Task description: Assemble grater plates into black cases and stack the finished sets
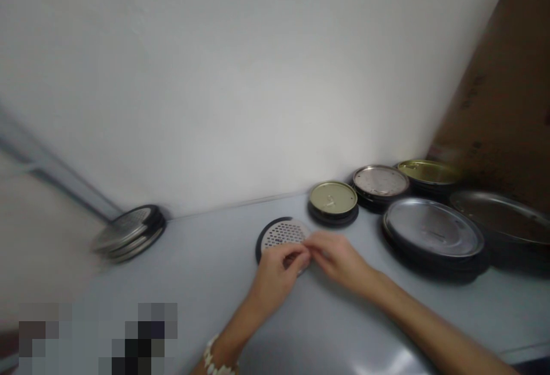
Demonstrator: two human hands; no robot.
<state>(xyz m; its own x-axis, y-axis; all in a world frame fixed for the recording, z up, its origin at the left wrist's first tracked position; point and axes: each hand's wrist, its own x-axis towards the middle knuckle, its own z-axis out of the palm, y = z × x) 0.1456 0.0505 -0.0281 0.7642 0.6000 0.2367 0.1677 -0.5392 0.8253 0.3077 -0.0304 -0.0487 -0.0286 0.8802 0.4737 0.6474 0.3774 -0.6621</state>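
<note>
Perforated metal disc (283, 235): dark-rimmed, lying at lower centre of the frame, its near edge under both hands.
Left hand (275, 281): fingers curled, gripping the disc's near edge; a beaded bracelet (217, 358) circles the wrist.
Right hand (337, 257): fingertips (311, 243) pinched on the same edge, touching the left hand's fingers.
Lid stacks: a gold-topped stack (333, 200) just behind the disc; a silver stack (380, 181) and a gold one (429, 172) beyond it; a large silver stack (433, 227) and a dark metal stack (502, 214) at right.
Far left: a blurred stack of perforated discs (129, 233), well apart, tilted at the wall's foot.
Behind: white wall (215, 77), cardboard (494, 77) at upper right, all on a grey surface (387, 318).
</note>
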